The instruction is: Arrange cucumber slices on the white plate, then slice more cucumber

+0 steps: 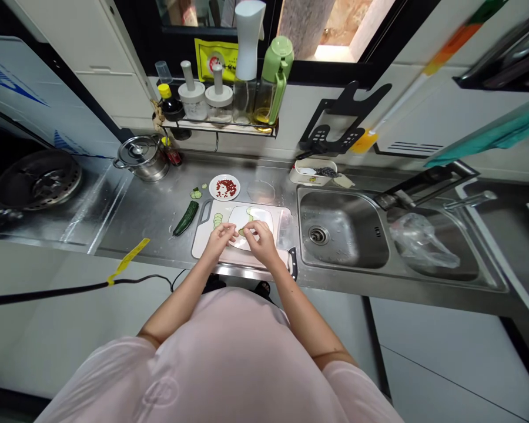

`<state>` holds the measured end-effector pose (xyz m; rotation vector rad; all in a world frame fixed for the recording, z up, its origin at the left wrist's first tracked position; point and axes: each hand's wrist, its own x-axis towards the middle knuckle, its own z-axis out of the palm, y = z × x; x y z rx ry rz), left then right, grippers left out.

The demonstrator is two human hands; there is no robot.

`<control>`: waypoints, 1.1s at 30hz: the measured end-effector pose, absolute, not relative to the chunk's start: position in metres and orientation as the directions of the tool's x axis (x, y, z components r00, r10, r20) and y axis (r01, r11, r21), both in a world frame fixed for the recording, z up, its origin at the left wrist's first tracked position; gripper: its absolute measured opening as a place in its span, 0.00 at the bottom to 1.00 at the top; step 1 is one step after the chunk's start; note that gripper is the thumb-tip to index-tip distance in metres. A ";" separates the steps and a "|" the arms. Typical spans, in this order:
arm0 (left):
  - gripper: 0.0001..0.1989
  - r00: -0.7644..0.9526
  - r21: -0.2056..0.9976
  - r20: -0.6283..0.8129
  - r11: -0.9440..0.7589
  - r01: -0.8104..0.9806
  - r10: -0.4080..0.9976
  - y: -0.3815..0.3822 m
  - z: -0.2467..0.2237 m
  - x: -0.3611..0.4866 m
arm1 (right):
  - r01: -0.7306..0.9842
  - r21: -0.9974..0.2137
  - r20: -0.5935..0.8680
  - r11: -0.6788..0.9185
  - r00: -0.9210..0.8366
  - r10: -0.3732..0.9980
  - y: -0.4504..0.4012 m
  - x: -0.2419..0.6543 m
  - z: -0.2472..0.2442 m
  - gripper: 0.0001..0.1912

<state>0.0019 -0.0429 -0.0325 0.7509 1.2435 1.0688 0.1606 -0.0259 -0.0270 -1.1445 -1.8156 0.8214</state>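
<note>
My right hand [261, 239] pinches a thin cucumber slice [241, 232] over a white plate [267, 218]. Close beside it on the left, my left hand [221, 239] has its fingertips pressed together; what they hold, if anything, is too small to make out. The plate rests on a white cutting board [198, 245], and a few pale slices [249, 215] lie near its far rim. Left of the plate, a short row of cucumber slices [217, 220] lies on the board. A cut length of dark green cucumber [186, 218] sits on the counter, left of the board.
A knife handle [293, 262] juts past the board's right edge. Behind the board stands a plate of chopped red pieces [224, 187], with cucumber ends [196, 193] beside it. A pot [143, 157] stands back left; a sink [344, 229] is on the right.
</note>
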 end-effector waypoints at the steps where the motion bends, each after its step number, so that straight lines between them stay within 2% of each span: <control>1: 0.22 0.034 0.853 -0.451 0.441 -0.279 0.892 -0.044 -0.034 0.003 | 0.384 -0.845 0.295 0.373 -0.247 0.923 -0.026 0.162 -0.027 0.10; 3: 0.23 0.186 0.704 -0.574 0.597 -0.385 0.798 -0.045 -0.035 0.006 | 0.372 -0.846 0.305 0.382 -0.248 0.919 -0.026 0.163 -0.027 0.10; 5: 0.21 0.317 0.576 -0.612 0.683 -0.449 0.724 -0.046 -0.035 0.009 | 0.359 -0.841 0.323 0.404 -0.266 0.908 -0.026 0.165 -0.027 0.09; 7: 0.18 0.380 0.509 -0.610 0.712 -0.484 0.695 -0.045 -0.034 0.010 | 0.349 -0.833 0.339 0.430 -0.294 0.894 -0.026 0.165 -0.026 0.09; 10: 0.12 0.389 0.483 -0.593 0.698 -0.529 0.705 -0.042 -0.034 0.010 | 0.336 -0.823 0.350 0.458 -0.334 0.875 -0.025 0.166 -0.024 0.09; 14: 0.09 0.355 0.497 -0.564 0.650 -0.575 0.745 -0.040 -0.035 0.006 | 0.323 -0.819 0.353 0.473 -0.367 0.861 -0.026 0.168 -0.021 0.09; 18: 0.14 0.333 0.532 -0.533 0.615 -0.583 0.777 -0.039 -0.035 0.004 | 0.334 -0.823 0.335 0.459 -0.366 0.868 -0.025 0.170 -0.021 0.08; 25: 0.22 0.255 0.692 -0.493 0.552 -0.466 0.832 -0.035 -0.030 0.001 | 0.336 -0.848 0.287 0.409 -0.358 0.888 -0.022 0.171 -0.024 0.07; 33: 0.25 0.217 0.775 -0.418 0.471 -0.420 0.882 -0.033 -0.027 0.004 | 0.260 -0.906 0.227 0.333 -0.364 0.903 -0.021 0.171 -0.025 0.08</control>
